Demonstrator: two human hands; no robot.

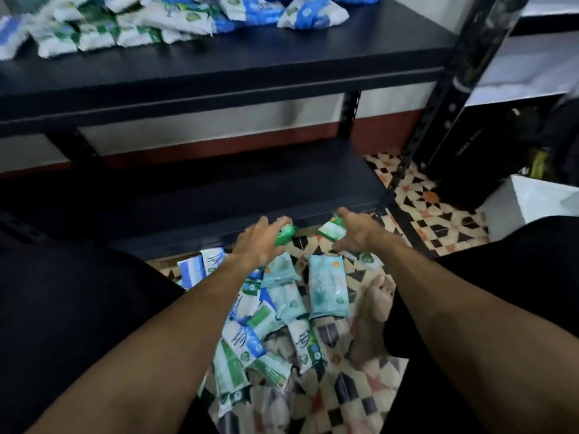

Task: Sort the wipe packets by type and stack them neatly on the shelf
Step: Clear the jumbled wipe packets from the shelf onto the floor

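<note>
Each hand grips a green packet: left hand [258, 242], right hand [355, 233], above the floor pile [282, 311] (lower shelf [250, 195] just ahead).

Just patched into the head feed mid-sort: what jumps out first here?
Both hands are low at the centre, the left hand closed on a green packet and the right hand on a green-and-white packet. Below them a loose heap of packets covers the patterned floor. More packets lie jumbled on the dark upper shelf.

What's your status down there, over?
Left hand shut on green packet; right hand grips green-white packet. Pile still on floor. Top shelf partly stocked. Path clear.
</note>
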